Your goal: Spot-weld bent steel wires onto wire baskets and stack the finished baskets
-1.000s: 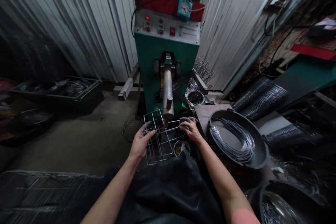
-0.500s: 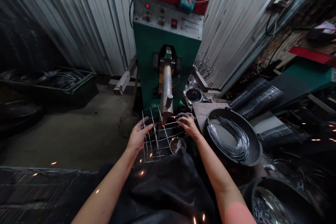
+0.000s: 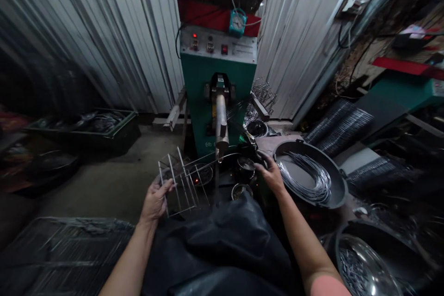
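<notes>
Right now my left hand (image 3: 155,201) is closed around the lower edge of a wire frame (image 3: 183,182), holding it tilted in the air at lower centre, with its far wires reaching toward the tip of the welder's arm (image 3: 221,125). A small orange glow shows through the frame. My right hand (image 3: 272,175) sits apart from it, fingers curled and turned down just beside the rim of a black pan (image 3: 310,175); I cannot tell whether it grips anything. That pan rests on a metal counter (image 3: 267,144) and holds a loose bundle of bent wires (image 3: 305,178). Between my hands are two small bowls: a dark one (image 3: 246,167) and, just below it, another (image 3: 242,190) with scraps inside. A black apron (image 3: 222,240) covers my lap. Straight ahead stands the green welder (image 3: 217,88), with a lit red lamp on its panel and a small teal clock (image 3: 237,22) above. Stacked wire hoops (image 3: 338,127) lie at the right, a steel bowl of short wires (image 3: 362,263) sits at lower right, a dark crate (image 3: 83,132) rests on the floor at left, and mesh panels (image 3: 62,254) lie at lower left, all against corrugated metal walls (image 3: 93,32).
</notes>
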`<move>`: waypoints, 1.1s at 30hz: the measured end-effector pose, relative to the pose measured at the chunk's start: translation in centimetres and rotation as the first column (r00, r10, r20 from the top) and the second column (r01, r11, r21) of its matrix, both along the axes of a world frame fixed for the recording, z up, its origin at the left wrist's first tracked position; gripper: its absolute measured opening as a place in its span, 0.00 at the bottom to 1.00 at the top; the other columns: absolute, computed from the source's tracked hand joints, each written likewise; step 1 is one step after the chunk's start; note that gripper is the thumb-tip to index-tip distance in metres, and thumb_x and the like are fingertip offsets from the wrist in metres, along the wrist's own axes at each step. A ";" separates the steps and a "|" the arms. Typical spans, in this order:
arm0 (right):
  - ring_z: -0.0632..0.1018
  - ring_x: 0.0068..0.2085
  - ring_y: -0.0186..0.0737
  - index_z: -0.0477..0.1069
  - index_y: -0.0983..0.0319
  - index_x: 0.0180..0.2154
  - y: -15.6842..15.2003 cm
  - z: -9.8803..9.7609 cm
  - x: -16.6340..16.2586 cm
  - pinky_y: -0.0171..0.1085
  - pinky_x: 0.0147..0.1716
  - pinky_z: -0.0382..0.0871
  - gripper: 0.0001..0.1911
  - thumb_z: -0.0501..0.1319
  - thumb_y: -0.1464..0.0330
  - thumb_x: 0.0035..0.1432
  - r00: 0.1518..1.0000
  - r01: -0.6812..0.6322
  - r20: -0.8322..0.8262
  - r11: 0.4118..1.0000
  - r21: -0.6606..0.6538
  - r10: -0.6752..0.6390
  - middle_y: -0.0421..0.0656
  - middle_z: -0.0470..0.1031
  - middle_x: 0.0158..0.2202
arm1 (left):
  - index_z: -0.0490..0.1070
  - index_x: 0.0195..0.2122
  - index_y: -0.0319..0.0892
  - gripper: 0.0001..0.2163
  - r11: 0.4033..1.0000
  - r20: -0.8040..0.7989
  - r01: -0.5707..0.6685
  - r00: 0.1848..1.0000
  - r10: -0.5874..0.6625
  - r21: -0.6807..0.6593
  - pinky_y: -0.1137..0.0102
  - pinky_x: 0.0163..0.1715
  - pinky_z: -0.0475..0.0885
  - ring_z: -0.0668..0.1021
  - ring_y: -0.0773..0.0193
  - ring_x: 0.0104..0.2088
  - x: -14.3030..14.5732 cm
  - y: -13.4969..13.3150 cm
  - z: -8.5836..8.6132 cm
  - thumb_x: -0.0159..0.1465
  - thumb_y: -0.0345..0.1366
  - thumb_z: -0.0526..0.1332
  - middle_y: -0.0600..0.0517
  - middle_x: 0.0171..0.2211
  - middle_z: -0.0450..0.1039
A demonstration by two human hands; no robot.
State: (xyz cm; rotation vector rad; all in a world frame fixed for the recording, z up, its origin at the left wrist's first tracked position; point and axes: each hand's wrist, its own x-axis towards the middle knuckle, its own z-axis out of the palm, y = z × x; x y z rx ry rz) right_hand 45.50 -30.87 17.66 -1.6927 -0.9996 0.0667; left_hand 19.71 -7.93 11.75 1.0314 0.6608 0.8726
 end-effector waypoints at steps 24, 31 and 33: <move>0.74 0.46 0.43 0.73 0.63 0.42 -10.2 -10.8 -3.6 0.39 0.47 0.65 0.15 0.58 0.71 0.49 0.982 -0.163 -0.181 0.693 -0.702 0.047 0.47 0.75 0.44 | 0.60 0.26 0.43 0.18 0.989 -0.048 -0.101 0.993 0.106 0.104 0.75 0.33 0.65 0.70 0.70 0.27 -3.2 -5.5 -8.2 0.45 0.44 0.69 0.59 0.24 0.62; 0.74 0.46 0.43 0.73 0.64 0.42 -11.1 -12.1 -3.5 0.39 0.48 0.64 0.16 0.58 0.72 0.49 0.966 -0.150 -0.254 0.724 -0.673 -0.036 0.46 0.75 0.44 | 0.67 0.25 0.42 0.17 0.963 -0.290 0.102 0.957 -0.026 0.248 0.64 0.48 0.63 0.73 0.56 0.40 -4.6 -6.1 -6.5 0.42 0.47 0.70 0.51 0.26 0.70; 0.74 0.46 0.43 0.73 0.64 0.41 -11.4 -12.2 -3.3 0.40 0.48 0.64 0.16 0.58 0.72 0.48 0.964 -0.139 -0.261 0.747 -0.650 -0.048 0.47 0.75 0.43 | 0.67 0.25 0.43 0.15 0.960 -0.241 0.090 0.970 -0.024 0.266 0.62 0.50 0.62 0.73 0.58 0.39 -5.0 -6.8 -4.5 0.44 0.46 0.69 0.52 0.27 0.71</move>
